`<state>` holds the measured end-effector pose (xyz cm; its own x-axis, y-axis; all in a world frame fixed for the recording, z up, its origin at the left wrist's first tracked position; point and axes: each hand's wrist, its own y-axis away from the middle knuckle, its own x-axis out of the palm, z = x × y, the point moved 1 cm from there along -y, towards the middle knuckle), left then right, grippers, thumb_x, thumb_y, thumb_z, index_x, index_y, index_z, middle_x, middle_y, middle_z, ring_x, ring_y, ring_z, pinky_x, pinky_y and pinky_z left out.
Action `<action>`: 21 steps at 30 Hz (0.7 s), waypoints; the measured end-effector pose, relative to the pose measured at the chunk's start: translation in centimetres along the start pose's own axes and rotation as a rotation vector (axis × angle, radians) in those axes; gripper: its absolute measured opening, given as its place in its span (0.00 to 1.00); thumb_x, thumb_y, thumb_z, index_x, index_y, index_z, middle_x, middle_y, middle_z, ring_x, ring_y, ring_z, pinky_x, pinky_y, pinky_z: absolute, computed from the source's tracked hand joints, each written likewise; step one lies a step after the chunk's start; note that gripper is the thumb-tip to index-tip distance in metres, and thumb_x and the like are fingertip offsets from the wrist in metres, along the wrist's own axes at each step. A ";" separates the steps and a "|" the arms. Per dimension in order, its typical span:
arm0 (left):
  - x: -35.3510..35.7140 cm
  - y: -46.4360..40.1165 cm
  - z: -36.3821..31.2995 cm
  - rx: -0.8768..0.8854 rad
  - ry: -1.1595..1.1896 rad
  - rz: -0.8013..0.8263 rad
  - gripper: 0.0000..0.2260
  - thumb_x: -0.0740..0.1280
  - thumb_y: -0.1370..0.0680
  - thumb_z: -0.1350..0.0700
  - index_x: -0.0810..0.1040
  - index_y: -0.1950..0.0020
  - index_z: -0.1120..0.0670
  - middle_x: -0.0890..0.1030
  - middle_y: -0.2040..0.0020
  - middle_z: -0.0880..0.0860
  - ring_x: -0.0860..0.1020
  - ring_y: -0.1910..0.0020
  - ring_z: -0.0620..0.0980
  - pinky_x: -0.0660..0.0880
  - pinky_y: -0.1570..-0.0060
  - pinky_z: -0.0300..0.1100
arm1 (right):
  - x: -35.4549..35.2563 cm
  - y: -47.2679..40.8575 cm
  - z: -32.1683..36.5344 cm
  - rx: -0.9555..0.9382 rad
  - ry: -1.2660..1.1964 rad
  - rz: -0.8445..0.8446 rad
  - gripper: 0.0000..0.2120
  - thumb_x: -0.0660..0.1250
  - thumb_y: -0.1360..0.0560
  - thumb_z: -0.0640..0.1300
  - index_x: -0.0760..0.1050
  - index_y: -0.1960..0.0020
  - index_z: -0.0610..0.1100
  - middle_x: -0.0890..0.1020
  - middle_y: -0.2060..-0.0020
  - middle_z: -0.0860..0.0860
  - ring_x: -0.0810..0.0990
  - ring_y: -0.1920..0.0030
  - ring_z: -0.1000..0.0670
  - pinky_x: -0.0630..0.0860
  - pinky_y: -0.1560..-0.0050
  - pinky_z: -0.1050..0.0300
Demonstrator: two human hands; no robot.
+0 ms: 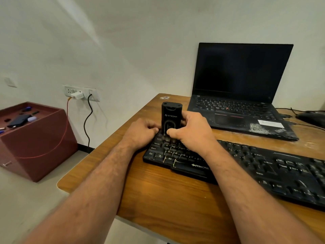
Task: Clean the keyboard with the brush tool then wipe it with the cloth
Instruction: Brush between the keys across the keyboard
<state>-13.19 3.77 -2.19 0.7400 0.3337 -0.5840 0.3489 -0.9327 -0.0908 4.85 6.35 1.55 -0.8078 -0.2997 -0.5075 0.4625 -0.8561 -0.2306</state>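
Observation:
A black keyboard (263,166) lies across the wooden desk (168,196), dusty between its keys. A black brush tool (171,115) stands upright on the keyboard's far left corner, bristle end down on the keys. My left hand (142,132) grips the tool's lower part from the left. From the right, my right hand (191,131) holds it with the thumb in front and the fingers curled behind. No cloth is in view.
An open black laptop (241,95) with a dark screen stands behind the keyboard. A dark mouse (311,117) with cables lies at the far right. Left of the desk is a maroon box (35,138) with small items, below wall sockets (79,93) with a charger.

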 end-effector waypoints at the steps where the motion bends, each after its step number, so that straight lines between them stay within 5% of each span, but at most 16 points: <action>1: 0.1 0.0 0.0 -0.007 -0.012 0.003 0.10 0.67 0.20 0.56 0.84 0.58 0.46 0.85 0.60 0.45 0.83 0.54 0.47 0.78 0.41 0.50 | -0.1 -0.2 0.0 0.008 0.003 -0.010 0.21 0.77 0.31 0.41 0.80 0.40 0.52 0.85 0.53 0.57 0.84 0.53 0.57 0.81 0.54 0.60; 7: 0.1 -0.2 -0.3 -0.028 -0.038 0.007 0.10 0.67 0.19 0.53 0.84 0.59 0.50 0.82 0.64 0.45 0.80 0.60 0.45 0.77 0.41 0.49 | -0.4 -0.8 -0.1 0.029 0.061 -0.018 0.15 0.77 0.30 0.44 0.79 0.45 0.53 0.84 0.56 0.58 0.82 0.56 0.59 0.75 0.61 0.63; 11: 0.1 -0.2 -0.4 -0.016 -0.051 0.007 0.11 0.67 0.19 0.53 0.83 0.60 0.49 0.80 0.69 0.43 0.76 0.67 0.42 0.76 0.50 0.44 | 0.0 -0.9 -0.1 0.028 0.034 0.029 0.18 0.77 0.30 0.43 0.80 0.42 0.53 0.85 0.53 0.57 0.83 0.53 0.58 0.77 0.55 0.62; 17: 0.0 0.1 -0.7 -0.017 -0.095 0.011 0.11 0.66 0.18 0.52 0.82 0.60 0.49 0.79 0.66 0.44 0.75 0.65 0.42 0.74 0.50 0.43 | -0.5 -1.5 -0.5 0.040 0.048 -0.009 0.20 0.77 0.30 0.43 0.80 0.39 0.51 0.85 0.52 0.56 0.83 0.51 0.55 0.80 0.51 0.58; 21: 0.1 0.2 -0.9 -0.023 -0.090 0.008 0.09 0.66 0.18 0.52 0.84 0.54 0.49 0.80 0.65 0.44 0.75 0.65 0.41 0.72 0.51 0.41 | -0.9 -1.8 -0.9 0.052 0.103 -0.078 0.18 0.76 0.30 0.43 0.80 0.41 0.50 0.84 0.53 0.55 0.82 0.53 0.55 0.77 0.58 0.61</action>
<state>-12.59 3.75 -1.54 0.6884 0.3113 -0.6552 0.3571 -0.9316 -0.0674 5.05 8.51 1.67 -0.7974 -0.1892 -0.5730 0.3782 -0.8967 -0.2302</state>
